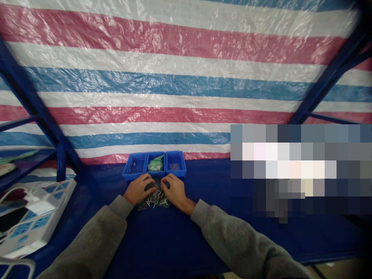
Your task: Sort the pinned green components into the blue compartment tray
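Observation:
My left hand (138,189) and my right hand (175,190) curl over a small heap of silver metal pins (155,197) mixed with green bits, on a dark blue table surface (162,240). The left fingertips close on a dark green piece (150,186), and the right fingertips close on a small dark piece (166,185). Behind the heap, three blue plastic bins stand side by side. The left bin (134,166) holds small dark metal items, the middle bin (155,164) holds green items, and the right bin (175,164) holds a flat grey item.
A white power strip with blue panels (37,217) and white cables lies at the left. Blue metal frame posts (35,104) rise on both sides of a striped plastic tarp (162,93). A pixelated patch (300,170) hides the right side.

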A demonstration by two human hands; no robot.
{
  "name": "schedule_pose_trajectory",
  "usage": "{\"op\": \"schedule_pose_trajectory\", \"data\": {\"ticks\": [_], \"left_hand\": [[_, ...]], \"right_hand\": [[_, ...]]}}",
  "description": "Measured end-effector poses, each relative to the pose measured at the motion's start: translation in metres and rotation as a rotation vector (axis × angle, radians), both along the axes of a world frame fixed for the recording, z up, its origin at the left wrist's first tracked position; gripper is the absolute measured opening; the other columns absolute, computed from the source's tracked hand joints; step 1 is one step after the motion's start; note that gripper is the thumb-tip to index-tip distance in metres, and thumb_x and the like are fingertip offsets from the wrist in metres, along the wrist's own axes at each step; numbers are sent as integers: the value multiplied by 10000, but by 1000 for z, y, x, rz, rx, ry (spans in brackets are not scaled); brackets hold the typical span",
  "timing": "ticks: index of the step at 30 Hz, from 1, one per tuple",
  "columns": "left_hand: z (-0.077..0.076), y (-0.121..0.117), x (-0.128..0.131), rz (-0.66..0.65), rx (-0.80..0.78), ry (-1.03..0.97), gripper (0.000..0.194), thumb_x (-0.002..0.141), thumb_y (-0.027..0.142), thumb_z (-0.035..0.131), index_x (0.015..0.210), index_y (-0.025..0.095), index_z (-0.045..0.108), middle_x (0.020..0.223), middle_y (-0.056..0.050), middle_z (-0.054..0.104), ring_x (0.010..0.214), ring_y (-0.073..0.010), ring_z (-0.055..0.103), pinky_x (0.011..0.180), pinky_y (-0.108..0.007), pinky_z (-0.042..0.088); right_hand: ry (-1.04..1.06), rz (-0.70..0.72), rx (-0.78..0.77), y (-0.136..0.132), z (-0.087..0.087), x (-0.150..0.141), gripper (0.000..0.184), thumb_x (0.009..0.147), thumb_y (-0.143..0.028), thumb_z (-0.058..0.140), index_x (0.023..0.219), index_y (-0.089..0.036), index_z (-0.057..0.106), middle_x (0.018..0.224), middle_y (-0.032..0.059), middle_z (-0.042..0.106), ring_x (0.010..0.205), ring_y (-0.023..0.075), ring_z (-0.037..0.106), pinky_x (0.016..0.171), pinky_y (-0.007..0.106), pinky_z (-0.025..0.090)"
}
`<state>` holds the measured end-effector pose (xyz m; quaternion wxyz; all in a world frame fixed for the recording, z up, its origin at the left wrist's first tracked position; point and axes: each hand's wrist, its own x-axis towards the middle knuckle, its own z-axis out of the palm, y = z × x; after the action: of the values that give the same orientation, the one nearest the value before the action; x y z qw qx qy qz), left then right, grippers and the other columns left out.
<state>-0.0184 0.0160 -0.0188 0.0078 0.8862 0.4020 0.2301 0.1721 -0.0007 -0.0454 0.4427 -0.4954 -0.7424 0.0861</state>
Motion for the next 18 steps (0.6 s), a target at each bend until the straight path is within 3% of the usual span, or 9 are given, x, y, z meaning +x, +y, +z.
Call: {"op": "schedule_pose_trajectory", "data": {"ticks": [10,18], "left_hand": [[4,-4,12,19,14,-156,184,886,310,446,827,201,583,864,-41,583,862,-180,551,811,-303,435],[6,-7,15,77,-15,-399,188,882,324,457,827,175,558,764,-19,582,701,-140,553,667,-242,444]], "right_hand": [[15,0,10,0,1,-1,123,859,-223,510,813,-224,624,807,15,610,768,146,570,725,238,412],[107,107,22,-5,9,1,218,921,-306,428,924,-208,623,845,24,604,780,141,564,718,236,409]]}}
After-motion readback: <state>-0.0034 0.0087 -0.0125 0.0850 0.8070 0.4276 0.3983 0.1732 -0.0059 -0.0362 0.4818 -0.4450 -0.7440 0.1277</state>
